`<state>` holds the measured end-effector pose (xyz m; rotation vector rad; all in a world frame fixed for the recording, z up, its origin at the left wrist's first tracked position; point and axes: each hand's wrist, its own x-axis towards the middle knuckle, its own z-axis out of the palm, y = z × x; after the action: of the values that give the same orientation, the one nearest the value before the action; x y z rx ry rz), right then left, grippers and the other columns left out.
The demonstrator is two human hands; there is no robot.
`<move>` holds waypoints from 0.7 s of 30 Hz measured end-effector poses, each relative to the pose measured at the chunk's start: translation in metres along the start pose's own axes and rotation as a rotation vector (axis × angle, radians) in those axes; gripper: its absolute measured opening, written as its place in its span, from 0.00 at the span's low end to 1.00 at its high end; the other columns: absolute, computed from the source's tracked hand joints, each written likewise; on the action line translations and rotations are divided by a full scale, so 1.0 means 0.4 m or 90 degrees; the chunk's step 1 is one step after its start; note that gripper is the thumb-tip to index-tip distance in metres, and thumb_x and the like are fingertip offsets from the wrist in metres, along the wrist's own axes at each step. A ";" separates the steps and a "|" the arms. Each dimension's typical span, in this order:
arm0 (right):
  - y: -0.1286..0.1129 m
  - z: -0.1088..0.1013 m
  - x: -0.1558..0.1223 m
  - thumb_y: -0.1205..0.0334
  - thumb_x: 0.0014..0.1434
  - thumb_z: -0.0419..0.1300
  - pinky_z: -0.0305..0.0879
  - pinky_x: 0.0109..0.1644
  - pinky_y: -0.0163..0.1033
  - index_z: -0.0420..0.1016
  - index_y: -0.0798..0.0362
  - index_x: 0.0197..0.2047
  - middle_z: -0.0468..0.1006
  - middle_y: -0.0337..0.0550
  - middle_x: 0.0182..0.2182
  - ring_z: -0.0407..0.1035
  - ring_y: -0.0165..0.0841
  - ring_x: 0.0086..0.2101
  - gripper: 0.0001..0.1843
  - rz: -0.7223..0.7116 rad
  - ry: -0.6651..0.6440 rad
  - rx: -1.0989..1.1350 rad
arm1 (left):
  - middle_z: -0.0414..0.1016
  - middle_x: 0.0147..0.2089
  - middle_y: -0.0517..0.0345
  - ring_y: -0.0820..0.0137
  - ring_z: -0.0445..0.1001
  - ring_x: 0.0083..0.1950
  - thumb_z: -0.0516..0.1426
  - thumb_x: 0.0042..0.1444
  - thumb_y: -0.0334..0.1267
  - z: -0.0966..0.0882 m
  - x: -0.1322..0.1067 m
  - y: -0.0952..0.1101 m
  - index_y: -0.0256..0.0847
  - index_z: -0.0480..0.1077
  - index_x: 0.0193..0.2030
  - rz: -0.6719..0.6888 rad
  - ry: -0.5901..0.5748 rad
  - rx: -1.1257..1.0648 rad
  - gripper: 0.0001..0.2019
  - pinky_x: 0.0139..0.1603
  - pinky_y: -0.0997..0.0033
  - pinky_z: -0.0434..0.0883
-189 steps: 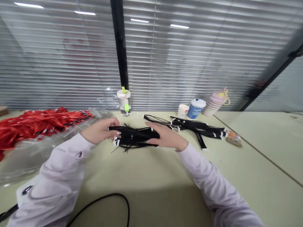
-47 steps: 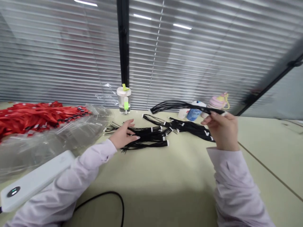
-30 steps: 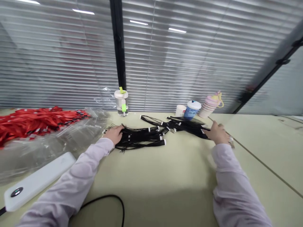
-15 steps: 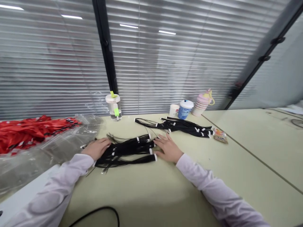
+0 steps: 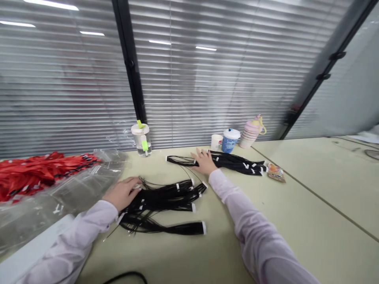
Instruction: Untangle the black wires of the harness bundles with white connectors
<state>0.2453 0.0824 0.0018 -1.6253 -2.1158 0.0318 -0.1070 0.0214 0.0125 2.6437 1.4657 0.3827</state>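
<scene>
Both hands look open here, nothing gripped as far as I can tell. The left hand [image 5: 122,193] rests loosely on the near bunch of black cords [image 5: 160,204], which lies fanned out on the counter [image 5: 296,221] with white tags on the ends, probably just keeping it in place. The right hand [image 5: 203,162] reaches past it, palm down with fingers spread, onto the far bunch of cords [image 5: 233,163], likely pinning that one too. Off to the left, a clear plastic bag [image 5: 74,193] holds a heap of red lanyards [image 5: 38,173]. Further back, a lidded cup [image 5: 141,141] has some water in it, and a blue-patterned cup [image 5: 229,141] stands beside a pink bottle [image 5: 250,136].
</scene>
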 end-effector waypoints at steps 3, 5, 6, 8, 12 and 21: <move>-0.056 0.041 0.048 0.57 0.58 0.54 0.61 0.51 0.50 0.65 0.56 0.50 0.67 0.47 0.49 0.63 0.36 0.48 0.18 -0.012 -0.011 0.084 | 0.69 0.52 0.46 0.62 0.69 0.52 0.44 0.56 0.44 -0.036 0.016 0.027 0.38 0.67 0.45 -0.003 0.035 -0.001 0.18 0.55 0.60 0.63; -0.079 0.031 0.089 0.57 0.59 0.53 0.64 0.47 0.46 0.66 0.57 0.48 0.69 0.46 0.46 0.66 0.33 0.44 0.16 -0.006 0.018 0.167 | 0.68 0.54 0.47 0.63 0.67 0.54 0.44 0.56 0.45 -0.055 0.016 0.041 0.39 0.67 0.44 0.008 0.043 -0.005 0.17 0.57 0.63 0.62; -0.084 0.014 0.109 0.57 0.59 0.53 0.65 0.46 0.45 0.67 0.57 0.47 0.69 0.46 0.45 0.66 0.32 0.43 0.16 0.001 0.045 0.216 | 0.68 0.54 0.48 0.64 0.67 0.55 0.45 0.56 0.45 -0.063 0.013 0.045 0.40 0.68 0.44 0.013 0.045 -0.010 0.17 0.57 0.64 0.62; -0.084 -0.041 0.145 0.57 0.60 0.52 0.66 0.45 0.43 0.66 0.57 0.47 0.70 0.46 0.44 0.67 0.31 0.41 0.16 0.020 0.118 0.328 | 0.69 0.54 0.48 0.64 0.67 0.55 0.45 0.56 0.46 -0.075 0.004 0.047 0.41 0.68 0.43 0.011 0.057 -0.027 0.17 0.57 0.64 0.62; -0.067 -0.171 0.168 0.52 0.61 0.49 0.67 0.38 0.39 0.64 0.58 0.47 0.70 0.44 0.38 0.67 0.28 0.35 0.18 0.034 0.254 0.582 | 0.70 0.53 0.48 0.63 0.68 0.53 0.46 0.55 0.47 -0.086 -0.003 0.043 0.40 0.68 0.42 -0.004 0.090 -0.048 0.17 0.56 0.62 0.62; -0.097 -0.342 -0.008 0.34 0.54 0.39 0.68 0.29 0.34 0.53 0.50 0.30 0.60 0.33 0.22 0.66 0.26 0.27 0.26 -0.010 0.273 0.853 | 0.71 0.51 0.48 0.62 0.68 0.52 0.49 0.54 0.48 -0.099 -0.009 0.098 0.40 0.69 0.41 0.061 0.093 -0.150 0.16 0.56 0.62 0.62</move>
<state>0.2622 0.0322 0.1339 -0.6774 -1.2024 0.8143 -0.0870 -0.0042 0.0578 2.5480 1.2434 0.7240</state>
